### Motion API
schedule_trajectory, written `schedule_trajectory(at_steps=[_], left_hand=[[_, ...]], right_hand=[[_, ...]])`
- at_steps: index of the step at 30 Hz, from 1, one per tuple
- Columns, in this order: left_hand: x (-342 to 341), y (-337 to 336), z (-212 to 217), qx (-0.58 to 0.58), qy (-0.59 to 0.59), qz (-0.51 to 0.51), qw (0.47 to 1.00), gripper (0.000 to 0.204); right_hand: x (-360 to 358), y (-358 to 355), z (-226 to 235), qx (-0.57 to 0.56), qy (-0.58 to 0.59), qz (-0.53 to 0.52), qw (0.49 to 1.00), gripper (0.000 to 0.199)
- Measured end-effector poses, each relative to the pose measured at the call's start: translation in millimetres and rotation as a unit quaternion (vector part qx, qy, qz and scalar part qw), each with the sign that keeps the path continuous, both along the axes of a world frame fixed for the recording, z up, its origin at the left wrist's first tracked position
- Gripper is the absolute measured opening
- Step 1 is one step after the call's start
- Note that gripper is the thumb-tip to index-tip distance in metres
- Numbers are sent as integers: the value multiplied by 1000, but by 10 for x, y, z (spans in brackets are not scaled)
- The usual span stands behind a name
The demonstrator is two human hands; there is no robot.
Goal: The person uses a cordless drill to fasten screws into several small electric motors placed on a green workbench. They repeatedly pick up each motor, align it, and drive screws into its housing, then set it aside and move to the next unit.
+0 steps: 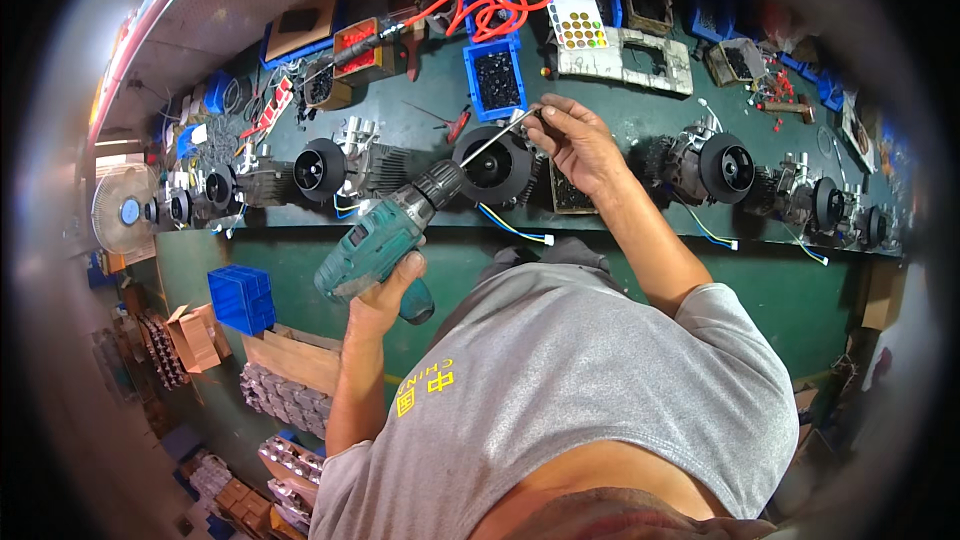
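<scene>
My left hand (385,292) grips the handle of a teal cordless drill (385,233). Its long thin bit (497,136) slants up to the right over a black round motor unit (495,165) on the green bench (400,125). My right hand (578,145) pinches the far tip of that bit, just right of the motor unit and above a small dark tray (570,195).
A row of similar black motor units (322,169) (722,168) lines the bench edge, with blue-yellow leads hanging. Behind stand a blue bin of black parts (496,80), a coiled orange air hose (495,10) and a red screwdriver (458,124). A fan (122,210), blue crates (241,298) and cardboard boxes (290,358) are at left.
</scene>
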State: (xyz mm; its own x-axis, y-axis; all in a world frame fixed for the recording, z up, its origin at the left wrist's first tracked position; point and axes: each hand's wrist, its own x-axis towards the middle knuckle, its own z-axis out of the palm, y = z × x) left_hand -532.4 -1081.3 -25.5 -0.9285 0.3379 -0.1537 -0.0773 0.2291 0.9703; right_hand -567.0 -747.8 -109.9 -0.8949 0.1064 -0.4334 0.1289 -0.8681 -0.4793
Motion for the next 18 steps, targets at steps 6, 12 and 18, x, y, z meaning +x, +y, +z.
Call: schedule_trajectory(at_steps=[6,12,18], left_hand=[[-58,-155,-49,18,-9,4,1000,34],[-137,-398,-99,48,-58,1,997,27],[-203,-661,-164,112,-104,7,988,30]], right_hand=[[-75,-153,-37,-15,-5,6,1000,24],[-149,-213,58,96,19,62,993,21],[-290,-213,330,268,34,193,943,17]])
